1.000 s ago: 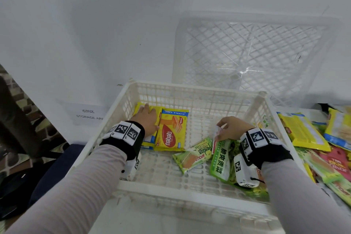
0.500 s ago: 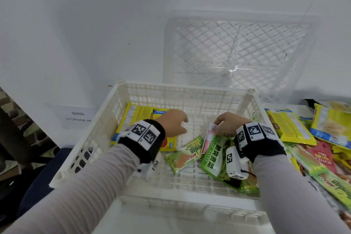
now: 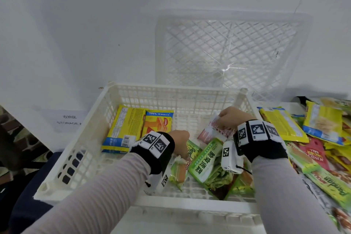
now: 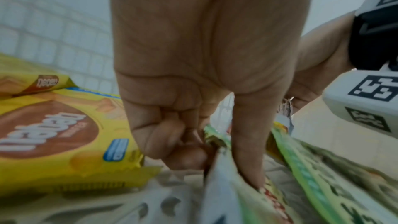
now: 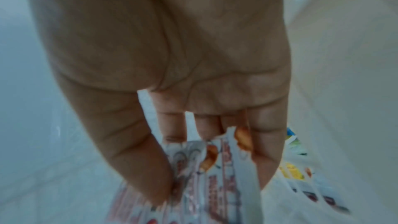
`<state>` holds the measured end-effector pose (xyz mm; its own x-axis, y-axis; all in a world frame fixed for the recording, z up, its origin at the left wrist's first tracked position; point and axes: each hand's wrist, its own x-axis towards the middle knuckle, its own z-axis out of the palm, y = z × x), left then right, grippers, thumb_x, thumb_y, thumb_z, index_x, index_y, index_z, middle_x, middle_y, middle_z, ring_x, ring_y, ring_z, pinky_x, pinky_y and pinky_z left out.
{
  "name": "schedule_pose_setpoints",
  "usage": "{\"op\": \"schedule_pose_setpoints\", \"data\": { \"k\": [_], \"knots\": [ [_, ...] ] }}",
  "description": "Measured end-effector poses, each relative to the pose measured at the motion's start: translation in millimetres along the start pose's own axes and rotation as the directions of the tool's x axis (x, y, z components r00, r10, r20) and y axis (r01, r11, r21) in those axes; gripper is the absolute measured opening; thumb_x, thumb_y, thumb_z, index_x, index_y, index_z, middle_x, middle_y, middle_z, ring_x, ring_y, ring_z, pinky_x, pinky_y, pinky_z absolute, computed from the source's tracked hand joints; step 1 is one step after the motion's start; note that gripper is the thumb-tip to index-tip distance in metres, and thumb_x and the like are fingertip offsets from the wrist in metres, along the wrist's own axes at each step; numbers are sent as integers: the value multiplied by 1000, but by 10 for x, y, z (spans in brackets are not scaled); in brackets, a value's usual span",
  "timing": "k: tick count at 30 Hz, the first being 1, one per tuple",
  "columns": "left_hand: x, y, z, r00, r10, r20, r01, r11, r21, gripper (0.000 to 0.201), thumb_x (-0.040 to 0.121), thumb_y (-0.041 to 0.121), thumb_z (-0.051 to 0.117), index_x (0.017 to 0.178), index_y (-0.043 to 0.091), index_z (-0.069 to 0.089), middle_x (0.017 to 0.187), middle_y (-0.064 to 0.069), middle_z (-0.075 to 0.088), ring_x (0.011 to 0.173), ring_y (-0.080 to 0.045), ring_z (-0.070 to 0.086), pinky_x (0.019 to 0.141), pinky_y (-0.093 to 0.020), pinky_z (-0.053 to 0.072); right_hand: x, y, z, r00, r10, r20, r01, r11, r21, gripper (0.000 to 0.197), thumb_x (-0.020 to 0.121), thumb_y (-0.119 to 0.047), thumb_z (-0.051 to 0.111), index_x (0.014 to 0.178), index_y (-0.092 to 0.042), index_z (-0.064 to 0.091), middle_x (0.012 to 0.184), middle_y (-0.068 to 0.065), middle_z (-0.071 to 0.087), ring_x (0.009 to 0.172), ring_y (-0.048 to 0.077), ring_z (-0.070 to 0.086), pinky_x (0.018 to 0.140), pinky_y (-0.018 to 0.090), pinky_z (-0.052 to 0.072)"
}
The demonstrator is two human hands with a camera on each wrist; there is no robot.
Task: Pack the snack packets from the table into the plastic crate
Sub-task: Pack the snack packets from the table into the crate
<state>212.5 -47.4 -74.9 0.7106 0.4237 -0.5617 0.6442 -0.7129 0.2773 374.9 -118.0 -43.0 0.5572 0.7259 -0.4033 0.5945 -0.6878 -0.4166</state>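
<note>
Both my hands work inside the white plastic crate (image 3: 106, 104), sorting snack packets. My left hand (image 3: 180, 139) pinches the top edge of a green pandan wafer packet (image 3: 178, 172) between thumb and curled fingers (image 4: 172, 142); the packet lies on the crate floor directly beneath that hand. My right hand (image 3: 232, 118) grips the crimped end of a red-and-white packet (image 3: 212, 133), thumb on one face and fingers (image 5: 267, 156) on the other, its body trailing down toward my left hand. A green pickled-vegetable pouch (image 3: 207, 163) lies between my wrists; two yellow Nabati wafer packs (image 3: 131, 127) rest flat just beyond my left hand, against the far wall. More packets (image 3: 311, 138) wait heaped on the table outside the crate, past my right wrist. These look light, slick and crinkly, their wafers likely brittle: best taken by the sealed seams, not squeezed across the middle.
</note>
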Motion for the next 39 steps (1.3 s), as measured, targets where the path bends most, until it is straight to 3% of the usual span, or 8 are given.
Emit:
{"op": "schedule_pose_setpoints", "data": {
  "k": [8,12,17,19,24,29,34,39],
  "knots": [
    [10,-190,-169,986,-115,-118,70,942,-328,42,94,20,52,132,9,36,114,-11,54,84,-24,60,70,-32,51,55,-112,-21,998,-14,-64,44,860,509,6,87,1,57,89,-2,62,92,21,65,83,33,64,83,44,54],
    [30,-377,-309,940,-230,-251,98,889,-447,32,93,12,46,124,7,37,92,-7,49,75,-19,51,53,-25,40,210,-202,130,998,11,64,-50,752,658,24,83,15,54,67,-3,50,72,16,58,66,27,62,56,36,57],
    [52,-516,-380,869,-349,-351,95,813,-574,31,93,10,49,120,-5,45,115,-23,55,106,-35,55,80,-35,45,418,-188,364,987,130,97,-160,688,708,25,91,-5,53,72,-14,68,83,10,60,75,23,60,78,30,52],
    [60,-568,-411,845,-374,-382,90,804,-588,34,94,11,48,123,-5,44,122,-25,54,110,-35,55,81,-34,44,491,-156,457,991,129,31,-130,898,421,21,92,-13,51,76,-11,65,81,6,61,82,23,61,77,21,47],
    [71,-603,-443,832,-390,-395,64,774,-630,41,96,12,44,133,-2,37,133,-23,47,121,-36,48,95,-38,41,516,-128,466,986,97,138,-163,759,630,22,90,4,50,76,-13,50,85,12,54,66,16,56,52,21,53],
    [28,-583,-451,835,-406,-371,60,738,-672,45,96,11,42,137,-1,29,132,-24,47,120,-35,48,95,-39,41,433,-244,445,981,106,164,-183,796,577,5,90,-4,57,86,-1,57,103,18,64,95,29,63,85,34,51],
    [-25,-530,-446,850,-419,-319,55,673,-738,79,91,-4,41,142,-6,-18,129,-30,49,111,-35,56,86,-36,48,402,-348,558,989,121,-80,-75,901,428,8,86,-6,61,89,1,58,106,24,64,94,31,63,84,38,51],
    [-32,-555,-460,807,-444,-389,-26,632,-774,63,89,-5,42,142,-4,8,112,-16,50,95,-27,58,63,-24,43,312,-418,452,960,19,-279,40,978,204,60,78,-24,76,124,-3,43,125,16,51,114,29,52,84,30,44]
  ]
}}
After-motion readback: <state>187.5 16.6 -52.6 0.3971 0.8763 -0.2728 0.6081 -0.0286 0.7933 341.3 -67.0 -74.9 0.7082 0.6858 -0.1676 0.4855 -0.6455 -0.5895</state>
